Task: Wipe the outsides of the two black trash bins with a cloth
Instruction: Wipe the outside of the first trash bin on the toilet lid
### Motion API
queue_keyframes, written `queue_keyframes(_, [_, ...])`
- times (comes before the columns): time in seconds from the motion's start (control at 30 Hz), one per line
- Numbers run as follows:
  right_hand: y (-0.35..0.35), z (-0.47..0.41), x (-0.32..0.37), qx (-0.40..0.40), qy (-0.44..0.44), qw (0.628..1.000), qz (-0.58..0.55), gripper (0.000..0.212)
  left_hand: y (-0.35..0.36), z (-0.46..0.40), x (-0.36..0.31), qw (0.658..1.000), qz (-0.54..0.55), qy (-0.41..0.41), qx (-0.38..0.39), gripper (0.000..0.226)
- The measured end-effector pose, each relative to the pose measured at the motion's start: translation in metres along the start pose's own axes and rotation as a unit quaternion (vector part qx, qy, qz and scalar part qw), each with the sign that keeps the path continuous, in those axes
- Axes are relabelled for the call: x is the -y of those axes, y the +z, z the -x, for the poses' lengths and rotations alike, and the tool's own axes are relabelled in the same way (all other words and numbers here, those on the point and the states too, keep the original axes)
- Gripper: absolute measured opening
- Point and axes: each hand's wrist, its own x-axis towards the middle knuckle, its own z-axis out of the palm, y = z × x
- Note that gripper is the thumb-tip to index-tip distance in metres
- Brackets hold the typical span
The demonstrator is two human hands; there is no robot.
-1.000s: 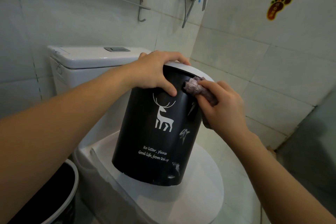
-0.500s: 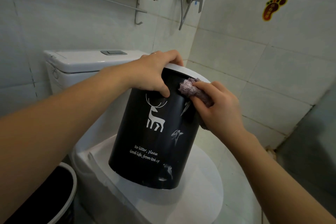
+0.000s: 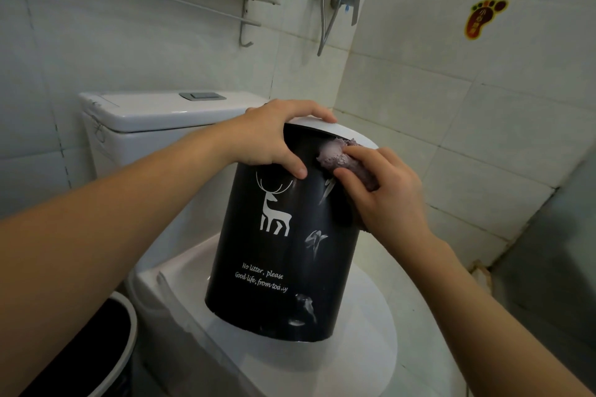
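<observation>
We have only one view, from a camera worn on the person's head. It looks forward and down, from above and close behind the two forearms, which enter from the bottom edge. The black bin [image 3: 283, 255] on the toilet lid [image 3: 364, 354] stands near the middle, close to the lens. The wide angle bends the tiled walls [image 3: 483, 106] at the edges.
</observation>
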Motion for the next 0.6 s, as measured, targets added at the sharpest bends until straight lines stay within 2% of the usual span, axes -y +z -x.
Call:
queue_keyframes(0.2, [0.002,0.005,-0.002,0.006,-0.030,1.000,0.005,0.033,-0.002,-0.003,-0.002,1.000,-0.018,-0.010,-0.002,0.081])
queue_keyframes(0.43, [-0.006,0.020,-0.008,0.058,-0.181,0.980,0.058,0.030,-0.004,-0.002,0.000,1.000,-0.013,-0.013,0.011,0.080])
queue_keyframes(0.6, [-0.003,-0.008,-0.010,-0.003,-0.098,0.993,0.065,0.031,-0.003,-0.003,-0.001,1.000,-0.022,-0.013,0.014,0.080])
